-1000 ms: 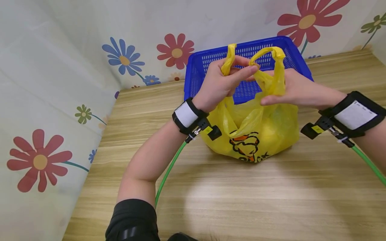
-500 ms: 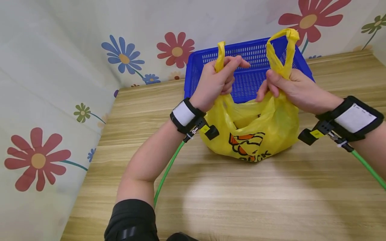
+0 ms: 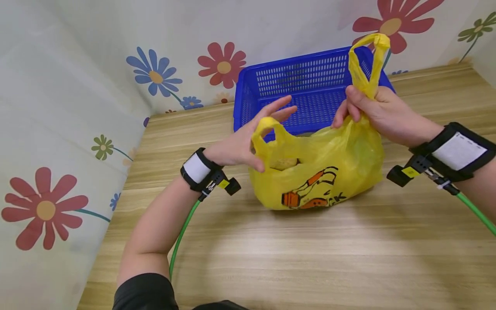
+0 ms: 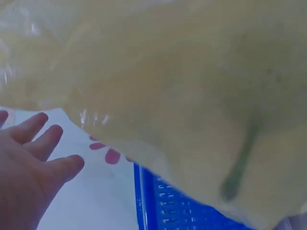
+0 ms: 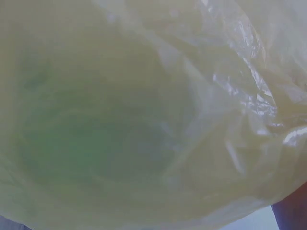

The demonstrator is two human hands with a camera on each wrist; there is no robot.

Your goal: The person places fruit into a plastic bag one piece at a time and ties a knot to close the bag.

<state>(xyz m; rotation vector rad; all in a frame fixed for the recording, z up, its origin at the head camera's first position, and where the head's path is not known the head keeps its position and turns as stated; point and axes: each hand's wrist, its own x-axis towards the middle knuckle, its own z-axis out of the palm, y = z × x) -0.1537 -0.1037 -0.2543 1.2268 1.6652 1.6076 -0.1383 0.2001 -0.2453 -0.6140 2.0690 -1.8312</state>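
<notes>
A full yellow plastic bag (image 3: 329, 168) with a printed duck picture stands on the table in front of the blue basket. My right hand (image 3: 393, 114) grips the bag's right handle (image 3: 375, 71), whose loop sticks up above the fist. The left hand (image 3: 238, 144) has its fingers spread behind the left handle (image 3: 267, 127), thumb beside the loop's lower edge. In the left wrist view those fingers (image 4: 53, 139) are apart and hold nothing. A pale rounded thing (image 3: 283, 163) shows in the bag's mouth. Through the film a dark green stem-like shape (image 4: 240, 167) and a green patch (image 5: 91, 143) show.
Behind the bag the blue mesh basket (image 3: 302, 71) stands against a flower-printed curtain (image 3: 174, 26). The wooden table (image 3: 290, 254) runs toward the person. Green cables (image 3: 180, 241) trail from both wrist cameras.
The left hand has let go of the left handle and drawn left and toward the person, its fingers spreading; that handle has dropped. Earlier the right hand moved right and closed round the right handle.
</notes>
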